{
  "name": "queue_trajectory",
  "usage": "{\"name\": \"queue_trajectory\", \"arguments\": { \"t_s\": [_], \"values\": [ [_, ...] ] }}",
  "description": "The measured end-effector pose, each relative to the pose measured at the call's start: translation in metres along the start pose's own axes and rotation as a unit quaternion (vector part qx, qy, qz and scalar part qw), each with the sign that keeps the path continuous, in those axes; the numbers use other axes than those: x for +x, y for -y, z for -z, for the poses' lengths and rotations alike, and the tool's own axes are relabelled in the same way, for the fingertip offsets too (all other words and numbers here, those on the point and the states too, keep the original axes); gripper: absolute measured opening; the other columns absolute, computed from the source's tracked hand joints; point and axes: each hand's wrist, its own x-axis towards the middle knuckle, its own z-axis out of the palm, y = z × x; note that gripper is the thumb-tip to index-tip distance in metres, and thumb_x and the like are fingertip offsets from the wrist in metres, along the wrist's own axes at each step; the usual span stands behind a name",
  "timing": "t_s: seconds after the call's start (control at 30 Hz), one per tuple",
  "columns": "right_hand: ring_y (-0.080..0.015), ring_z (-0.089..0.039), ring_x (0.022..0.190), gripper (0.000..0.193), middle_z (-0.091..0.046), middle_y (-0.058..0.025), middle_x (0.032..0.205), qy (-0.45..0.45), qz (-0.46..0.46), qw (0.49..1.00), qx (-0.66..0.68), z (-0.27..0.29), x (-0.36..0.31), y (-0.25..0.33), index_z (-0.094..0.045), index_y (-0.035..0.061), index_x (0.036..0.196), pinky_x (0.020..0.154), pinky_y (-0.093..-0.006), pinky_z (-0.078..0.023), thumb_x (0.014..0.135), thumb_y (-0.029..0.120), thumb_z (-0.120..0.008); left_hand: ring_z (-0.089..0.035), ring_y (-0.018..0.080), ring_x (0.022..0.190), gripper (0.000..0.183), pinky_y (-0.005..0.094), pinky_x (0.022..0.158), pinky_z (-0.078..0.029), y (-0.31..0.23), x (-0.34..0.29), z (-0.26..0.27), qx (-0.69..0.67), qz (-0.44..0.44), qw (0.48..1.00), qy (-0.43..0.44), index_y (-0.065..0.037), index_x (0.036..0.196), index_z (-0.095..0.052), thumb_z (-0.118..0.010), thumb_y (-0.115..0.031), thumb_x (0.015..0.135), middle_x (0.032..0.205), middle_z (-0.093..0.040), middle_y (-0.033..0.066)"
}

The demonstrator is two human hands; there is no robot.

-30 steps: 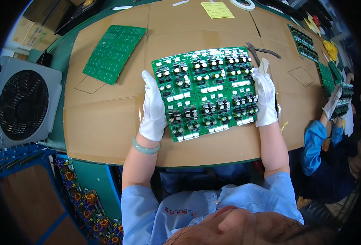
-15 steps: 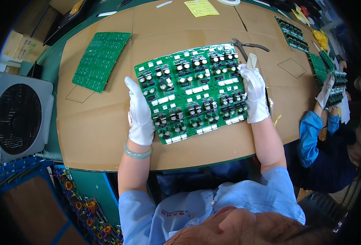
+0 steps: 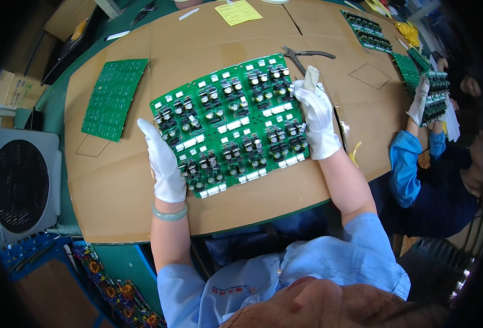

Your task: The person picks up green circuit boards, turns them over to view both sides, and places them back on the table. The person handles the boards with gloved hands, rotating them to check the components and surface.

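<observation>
A green circuit board [image 3: 214, 134] crowded with black, silver and white components is held between my hands above the cardboard. My left hand [image 3: 165, 164], in a white glove, supports its left edge with the fingers stretched upward along it. At the right edge, my right hand [image 3: 319, 120], also gloved in white, is closed on the board. A pale, flat-ended piece [image 3: 311, 78] sticks up by the right fingers; I cannot tell what it is. Just beyond that hand lie side cutters [image 3: 307, 54] with dark handles, jaws apart.
Brown cardboard [image 3: 187, 54] covers the table. A bare-looking green board [image 3: 115, 99] lies at the left, a yellow paper slip [image 3: 239, 12] at the back. A fan-like grey unit [image 3: 20, 180] stands far left. On the right, a co-worker's gloved hands [image 3: 419, 101] hold another populated board [image 3: 434, 98].
The whole view has shifted, with table items appearing farther left. My hands still hold the board, which has tilted slightly in the picture.
</observation>
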Motion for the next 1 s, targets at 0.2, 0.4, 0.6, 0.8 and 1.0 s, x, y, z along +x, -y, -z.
{"name": "queue_trajectory", "arguments": {
  "t_s": [0.2,0.4,0.6,0.8,1.0],
  "values": [
    [-0.0121,-0.056,0.079,0.02,-0.062,-0.0044,0.082,-0.049,-0.344,0.881,0.32,-0.003,0.013,0.021,-0.062,-0.0022,0.085,0.073,-0.0259,-0.043,0.083,0.017,-0.055,-0.059,0.0177,0.1,0.065,0.0321,0.09,-0.047,0.005,0.004,0.003,-0.021,0.0,1.0,0.009,0.0,0.125,-0.047,-0.024,-0.054,0.097,0.116,-0.058,0.0079],
    [-0.0104,-0.053,0.074,0.023,-0.06,-0.0021,0.078,-0.034,-0.302,0.907,0.293,-0.001,0.01,0.011,-0.063,-0.0002,0.085,0.07,-0.0238,-0.041,0.084,0.021,-0.054,-0.056,0.0209,0.104,0.067,0.0362,0.094,-0.045,0.011,0.014,0.004,-0.027,-0.018,0.999,-0.039,0.001,0.128,-0.045,-0.027,-0.055,0.096,0.124,-0.054,0.0104],
    [-0.0085,-0.052,0.075,0.022,-0.058,-0.0009,0.077,0.003,-0.306,0.891,0.335,0.003,0.012,0.011,-0.061,-0.0006,0.088,0.069,-0.0222,-0.04,0.087,0.021,-0.055,-0.058,0.0226,0.103,0.065,0.0377,0.092,-0.047,0.006,0.0,-0.01,-0.051,0.008,0.999,-0.015,-0.001,0.126,-0.047,-0.026,-0.054,0.096,0.122,-0.055,0.0101],
    [-0.008,-0.052,0.073,0.022,-0.057,-0.0007,0.075,0.004,-0.304,0.887,0.348,0.001,0.011,0.01,-0.061,-0.0001,0.087,0.067,-0.0218,-0.04,0.087,0.021,-0.056,-0.058,0.022,0.102,0.063,0.0372,0.091,-0.048,0.005,-0.002,-0.01,-0.037,-0.011,0.999,0.022,-0.002,0.124,-0.049,-0.024,-0.054,0.096,0.12,-0.056,0.0087],
    [-0.006,-0.05,0.069,0.021,-0.056,0.0013,0.072,0.002,-0.305,0.891,0.336,0.0,0.011,0.01,-0.062,0.001,0.087,0.062,-0.0203,-0.038,0.086,0.021,-0.056,-0.057,0.0224,0.106,0.063,0.0377,0.093,-0.047,0.006,-0.002,0.0,-0.062,0.006,0.995,0.078,-0.002,0.127,-0.046,-0.025,-0.053,0.097,0.124,-0.054,0.0106]
  ]
}}
